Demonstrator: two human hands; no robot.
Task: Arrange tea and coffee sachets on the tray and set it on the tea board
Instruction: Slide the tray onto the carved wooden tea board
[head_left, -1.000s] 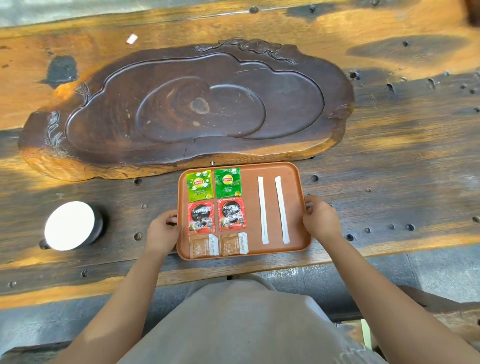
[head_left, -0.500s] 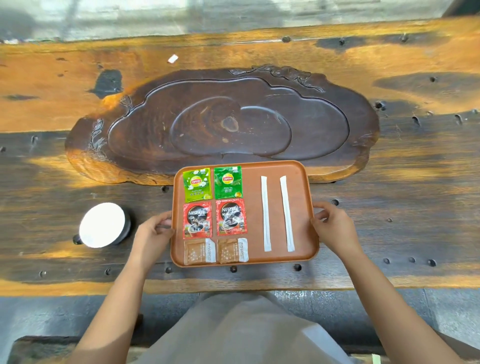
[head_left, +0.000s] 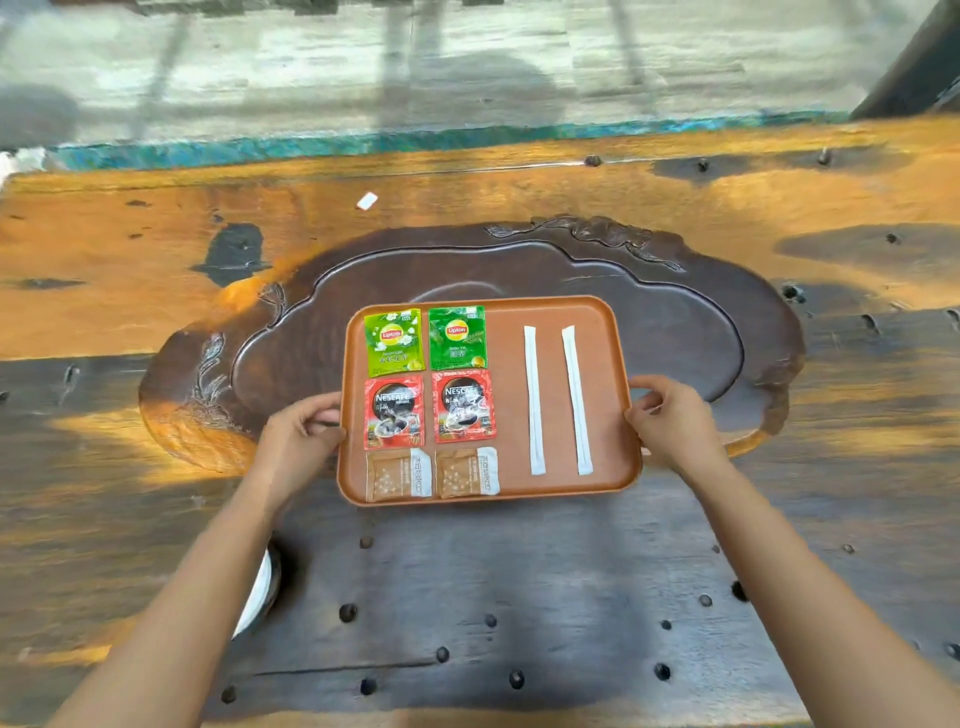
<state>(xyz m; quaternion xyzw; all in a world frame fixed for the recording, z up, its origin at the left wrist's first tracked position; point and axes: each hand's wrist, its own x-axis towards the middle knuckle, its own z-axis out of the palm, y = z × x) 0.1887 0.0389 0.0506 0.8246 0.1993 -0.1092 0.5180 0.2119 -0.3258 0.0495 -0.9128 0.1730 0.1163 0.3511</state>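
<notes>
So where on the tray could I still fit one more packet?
The tray has a bare strip between the coffee sachets and the two white sticks, and a small patch below the sticks. The left half is packed: tea sachets, coffee, brown sachets. The hands' grip takes both side rims.

Upper left of the tray, the light green tea sachet (head_left: 393, 341) reads "Lipton" on its red-and-yellow badge, with white characters beneath too small to make out. Right beside it, the darker green tea sachet (head_left: 457, 337) shows the same "Lipton" badge; its smaller print is unreadable. Below them, the left red coffee sachet (head_left: 394, 411) says "NESCAFÉ" in white, and the right red coffee sachet (head_left: 464, 406) carries "NESCAFÉ" too. Lower down, the two brown sachets (head_left: 399, 475) have sideways lettering on their white ends, too blurred to read.
</notes>
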